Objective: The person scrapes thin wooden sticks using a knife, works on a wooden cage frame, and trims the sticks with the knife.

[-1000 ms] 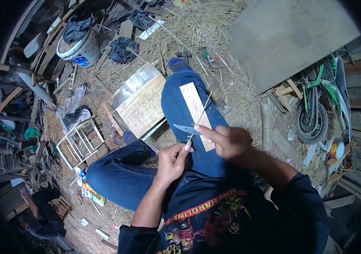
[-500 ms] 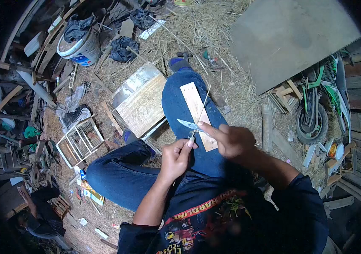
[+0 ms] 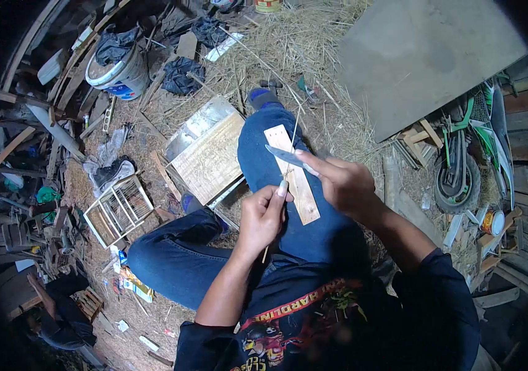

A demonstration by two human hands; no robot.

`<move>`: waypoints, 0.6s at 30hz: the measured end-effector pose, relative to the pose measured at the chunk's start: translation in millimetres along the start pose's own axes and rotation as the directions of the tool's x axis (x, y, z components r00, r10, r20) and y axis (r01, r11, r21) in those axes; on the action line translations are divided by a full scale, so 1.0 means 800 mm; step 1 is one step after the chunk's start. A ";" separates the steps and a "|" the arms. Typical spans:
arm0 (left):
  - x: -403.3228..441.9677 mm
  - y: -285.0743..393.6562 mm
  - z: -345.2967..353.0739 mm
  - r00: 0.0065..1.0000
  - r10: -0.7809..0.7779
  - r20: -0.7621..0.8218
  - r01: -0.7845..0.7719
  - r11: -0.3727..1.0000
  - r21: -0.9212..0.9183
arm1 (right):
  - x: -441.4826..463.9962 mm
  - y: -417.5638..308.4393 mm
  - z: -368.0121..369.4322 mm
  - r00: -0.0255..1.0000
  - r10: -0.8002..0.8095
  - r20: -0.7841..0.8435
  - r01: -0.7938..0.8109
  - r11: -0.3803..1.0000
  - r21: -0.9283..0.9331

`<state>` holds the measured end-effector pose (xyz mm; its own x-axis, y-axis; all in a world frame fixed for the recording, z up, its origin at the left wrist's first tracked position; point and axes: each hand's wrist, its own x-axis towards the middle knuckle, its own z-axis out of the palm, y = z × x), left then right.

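Observation:
My left hand (image 3: 264, 217) is closed on a thin stick (image 3: 296, 123), which runs up past the knee and comes out below the fist. My right hand (image 3: 343, 182) grips a knife (image 3: 283, 156), its index finger along the back of the blade and the tip pointing left. The blade lies close to the stick, above my left hand. Under both, a flat wooden board (image 3: 301, 196) with small holes at its upper end rests on my jeans-covered thigh. The knife's handle is hidden in my right hand.
A wooden box (image 3: 208, 157) and a small slatted frame (image 3: 118, 210) stand at left, below a white bucket (image 3: 118, 74). Upper right is a large grey sheet (image 3: 431, 62) beside a green motorbike (image 3: 459, 154). Another person (image 3: 60, 315) is at lower left. Straw covers the ground.
The knife and my right hand have moved up along the stick, away from my left hand. The stick has swung more upright, and my left hand has shifted slightly up and right.

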<state>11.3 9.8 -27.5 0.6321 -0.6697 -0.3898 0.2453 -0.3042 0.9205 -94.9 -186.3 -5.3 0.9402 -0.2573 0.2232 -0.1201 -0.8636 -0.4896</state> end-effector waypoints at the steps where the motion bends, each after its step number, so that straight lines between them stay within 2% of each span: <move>1: -0.002 0.007 -0.001 1.000 0.003 -0.001 -0.003 1.000 0.031 | 0.002 -0.001 -0.002 1.000 -0.004 -0.003 0.004 1.000 -0.001; 2: -0.005 0.011 -0.003 1.000 0.006 -0.002 -0.006 1.000 0.031 | 0.002 -0.002 -0.004 1.000 -0.003 0.019 0.003 1.000 -0.017; 4: -0.016 0.015 -0.008 1.000 0.012 -0.004 -0.012 0.986 0.165 | 0.003 -0.001 -0.005 0.999 0.000 0.039 0.001 0.999 -0.035; 6: -0.020 0.010 -0.007 1.000 -0.015 -0.016 0.017 0.989 0.148 | 0.002 0.001 0.001 0.999 0.007 0.047 -0.005 0.999 -0.041; 8: -0.015 -0.007 -0.006 0.992 0.127 -0.026 -0.122 0.982 0.147 | 0.002 0.003 0.010 1.000 0.003 0.019 -0.003 0.999 -0.039; 10: -0.009 -0.008 -0.006 0.989 0.147 -0.014 -0.141 0.969 0.201 | -0.001 0.000 0.006 1.000 0.000 -0.017 -0.001 0.999 -0.043; 12: -0.010 -0.006 -0.004 0.980 0.199 -0.001 -0.195 0.958 0.209 | -0.009 -0.011 -0.010 0.977 0.049 0.205 -0.027 0.994 -0.106; 13: -0.009 -0.008 -0.006 0.980 0.199 0.001 -0.195 0.958 0.211 | -0.006 -0.006 -0.010 0.978 0.051 0.204 -0.030 0.994 -0.105; 15: -0.008 -0.013 -0.008 1.000 0.011 0.025 -0.013 0.997 0.082 | -0.001 0.008 -0.008 0.992 -0.009 0.129 0.012 1.000 -0.022; 16: -0.009 -0.011 -0.006 1.000 0.006 0.029 -0.008 0.997 0.080 | -0.005 0.010 -0.002 0.991 -0.003 0.133 0.006 1.000 -0.023; 18: -0.007 -0.001 -0.006 0.994 -0.087 0.062 0.090 0.995 -0.045 | -0.005 0.010 0.010 0.997 0.012 0.079 -0.007 0.998 -0.067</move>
<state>11.2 17.0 -25.7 0.5616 -0.6812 -0.4696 0.3341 -0.3325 0.8819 -97.0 -188.7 -16.4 0.9610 -0.2325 0.1500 -0.1474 -0.8889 -0.4338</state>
